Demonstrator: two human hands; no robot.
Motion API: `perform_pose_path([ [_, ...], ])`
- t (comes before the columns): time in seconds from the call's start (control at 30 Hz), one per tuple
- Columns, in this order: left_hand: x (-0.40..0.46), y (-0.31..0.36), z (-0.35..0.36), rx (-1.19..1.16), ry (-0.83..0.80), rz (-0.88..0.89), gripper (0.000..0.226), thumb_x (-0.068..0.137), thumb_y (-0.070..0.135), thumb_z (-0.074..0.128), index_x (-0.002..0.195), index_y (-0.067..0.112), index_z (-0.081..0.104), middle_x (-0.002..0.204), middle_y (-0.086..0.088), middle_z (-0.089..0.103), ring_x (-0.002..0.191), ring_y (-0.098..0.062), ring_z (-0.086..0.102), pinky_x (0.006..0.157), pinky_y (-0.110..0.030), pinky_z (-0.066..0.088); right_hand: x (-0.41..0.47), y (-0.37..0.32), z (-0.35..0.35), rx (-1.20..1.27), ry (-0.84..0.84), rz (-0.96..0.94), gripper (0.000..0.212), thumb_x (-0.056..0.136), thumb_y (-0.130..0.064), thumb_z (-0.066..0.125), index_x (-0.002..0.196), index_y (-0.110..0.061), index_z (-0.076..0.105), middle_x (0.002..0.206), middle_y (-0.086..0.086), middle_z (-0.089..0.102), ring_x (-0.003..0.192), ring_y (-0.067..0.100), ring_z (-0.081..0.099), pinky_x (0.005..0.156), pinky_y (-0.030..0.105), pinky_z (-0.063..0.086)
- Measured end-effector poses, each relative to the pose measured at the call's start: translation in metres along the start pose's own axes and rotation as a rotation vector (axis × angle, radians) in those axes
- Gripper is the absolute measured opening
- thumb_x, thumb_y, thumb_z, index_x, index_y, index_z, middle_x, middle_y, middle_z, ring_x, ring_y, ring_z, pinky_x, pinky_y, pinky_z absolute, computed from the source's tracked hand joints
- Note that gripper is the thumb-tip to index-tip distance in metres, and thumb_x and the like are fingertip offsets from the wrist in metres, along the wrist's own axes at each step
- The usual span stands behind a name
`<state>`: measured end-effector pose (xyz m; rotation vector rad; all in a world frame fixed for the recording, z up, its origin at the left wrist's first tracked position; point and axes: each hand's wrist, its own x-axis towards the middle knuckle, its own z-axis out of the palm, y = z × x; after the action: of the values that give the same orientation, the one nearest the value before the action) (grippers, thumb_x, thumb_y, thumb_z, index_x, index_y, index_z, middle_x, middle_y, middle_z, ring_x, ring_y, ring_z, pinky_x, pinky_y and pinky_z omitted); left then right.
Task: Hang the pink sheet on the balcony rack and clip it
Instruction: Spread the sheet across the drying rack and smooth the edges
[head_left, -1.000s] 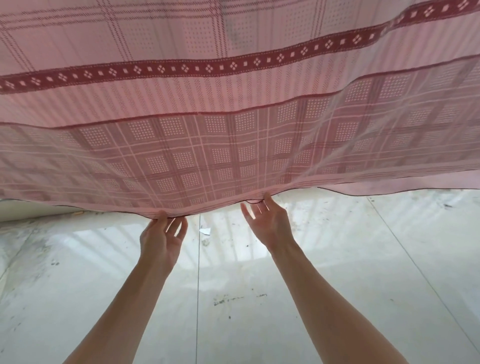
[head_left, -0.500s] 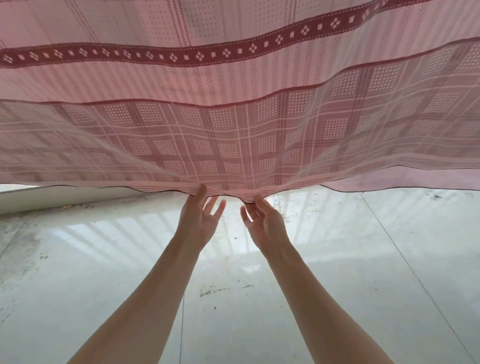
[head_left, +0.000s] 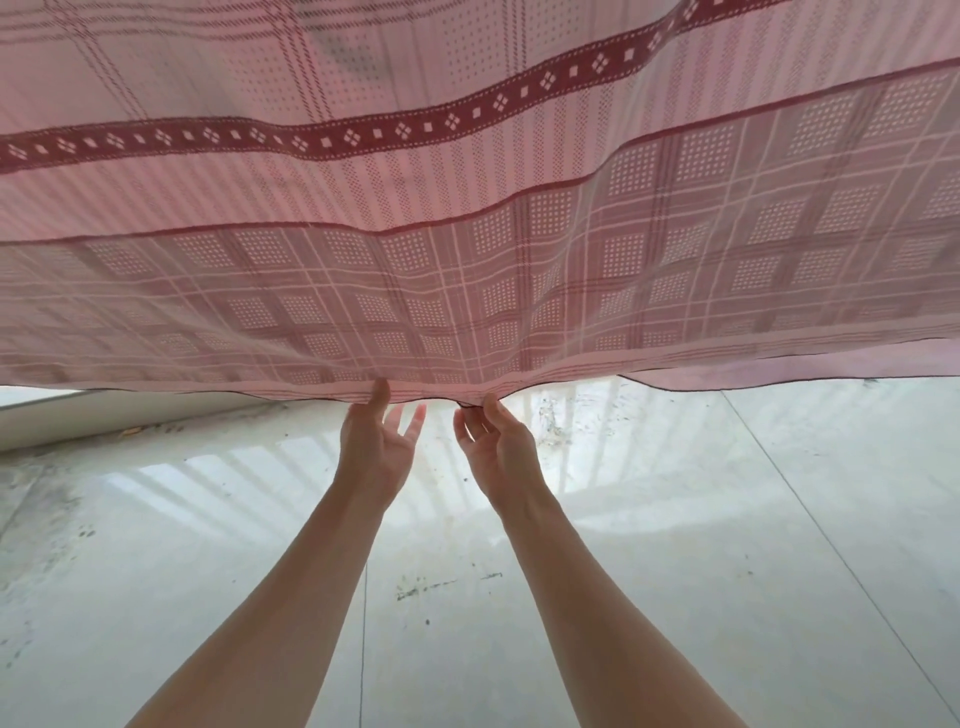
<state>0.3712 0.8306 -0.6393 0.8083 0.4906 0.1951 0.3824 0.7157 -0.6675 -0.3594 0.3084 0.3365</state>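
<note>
The pink sheet (head_left: 467, 270), checked with a dark red diamond band, hangs across the whole upper half of the view, doubled over so two layers show. Its lower hem runs just above both hands. My left hand (head_left: 376, 447) reaches up to the hem, thumb on the cloth and the other fingers spread apart below it. My right hand (head_left: 498, 447) pinches the hem between thumb and fingers close beside the left. The rack and any clips are hidden behind or above the sheet.
Below the sheet lies a pale tiled floor (head_left: 675, 545) with dirt marks and striped light from railings. A low white ledge (head_left: 104, 415) runs along the far left under the hem.
My left hand has moved right along the hem to sit close beside my right hand. The view has tilted up slightly and the sheet sags lower in the middle.
</note>
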Motion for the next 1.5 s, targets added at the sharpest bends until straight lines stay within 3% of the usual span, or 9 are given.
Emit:
perform_pose_path([
  [0.17,-0.004,0.006,-0.016,0.059,-0.024,0.049,0.023,0.093,0.012,0.050,0.115,0.015,0.050,0.131,0.002,0.049,0.131,-0.026,0.036,0.105,-0.048,0.034,0.005,0.008,0.004,-0.008,0.009,0.014,0.019,0.094,-0.001,0.046,0.081,-0.002,0.059,0.075,0.007,0.060,0.076,0.017,0.056,0.080,0.030,0.047],
  [0.27,-0.003,0.012,-0.017,0.063,0.062,0.086,0.014,0.091,0.003,0.051,0.096,0.016,0.054,0.106,0.000,0.063,0.104,-0.016,0.058,0.100,-0.043,0.041,0.003,0.008,0.006,-0.053,-0.027,0.032,0.016,0.092,0.002,0.047,0.085,-0.003,0.061,0.080,0.007,0.062,0.082,0.017,0.058,0.084,0.030,0.046],
  [0.47,0.001,0.020,-0.020,-0.001,0.105,0.086,0.019,0.091,-0.002,0.049,0.091,0.016,0.054,0.093,-0.001,0.063,0.090,-0.015,0.062,0.077,-0.035,0.050,-0.007,-0.043,-0.002,-0.113,-0.104,-0.029,0.015,0.088,-0.001,0.044,0.088,-0.011,0.055,0.111,0.004,0.058,0.118,0.022,0.048,0.102,0.045,0.038],
  [0.6,0.004,0.021,-0.012,-0.029,0.148,0.081,0.020,0.090,-0.003,0.049,0.089,0.015,0.058,0.081,0.002,0.069,0.085,-0.016,0.064,0.072,-0.034,0.052,-0.006,-0.095,-0.019,0.043,0.028,-0.125,0.030,0.092,-0.028,0.047,0.120,-0.017,0.051,0.131,0.008,0.044,0.125,0.031,0.042,0.104,0.051,0.035],
  [0.73,0.005,0.023,-0.005,-0.020,0.217,0.109,0.019,0.089,-0.003,0.052,0.085,0.013,0.059,0.058,0.005,0.069,0.080,-0.016,0.063,0.067,-0.030,0.053,-0.010,-0.131,-0.032,0.012,0.093,-0.258,0.048,0.090,-0.056,0.042,0.114,-0.017,0.057,0.123,0.006,0.053,0.118,0.025,0.049,0.102,0.044,0.037],
  [0.83,0.006,0.021,0.001,-0.003,0.228,0.122,0.017,0.089,-0.001,0.053,0.085,0.015,0.059,0.067,0.003,0.070,0.080,-0.015,0.062,0.067,-0.029,0.053,-0.011,-0.159,-0.027,-0.101,0.095,-0.348,0.047,0.090,-0.054,0.046,0.113,-0.014,0.054,0.112,0.002,0.056,0.106,0.018,0.055,0.091,0.036,0.042],
  [0.9,0.007,0.018,0.003,-0.002,0.243,0.123,0.016,0.089,0.000,0.054,0.085,0.015,0.058,0.082,-0.001,0.064,0.082,-0.015,0.062,0.068,-0.029,0.053,-0.009,-0.176,-0.020,-0.141,0.086,-0.408,0.031,0.092,-0.039,0.051,0.110,-0.014,0.056,0.107,0.000,0.059,0.104,0.017,0.057,0.088,0.033,0.046],
  [1.03,0.010,0.015,0.007,-0.012,0.259,0.125,0.013,0.089,0.002,0.054,0.085,0.014,0.058,0.087,-0.001,0.061,0.084,-0.015,0.062,0.068,-0.029,0.053,-0.007,-0.190,-0.019,-0.113,0.161,-0.477,0.007,0.091,-0.013,0.055,0.094,-0.010,0.061,0.092,0.000,0.063,0.090,0.014,0.061,0.078,0.028,0.050],
  [1.5,0.012,0.013,0.011,-0.004,0.302,0.123,0.013,0.087,0.003,0.058,0.082,0.015,0.056,0.087,0.000,0.062,0.082,-0.014,0.062,0.064,-0.026,0.054,-0.003,-0.185,-0.036,-0.154,0.226,-0.419,0.006,0.090,-0.023,0.059,0.093,-0.019,0.062,0.087,-0.009,0.059,0.084,0.009,0.053,0.070,0.024,0.041],
])
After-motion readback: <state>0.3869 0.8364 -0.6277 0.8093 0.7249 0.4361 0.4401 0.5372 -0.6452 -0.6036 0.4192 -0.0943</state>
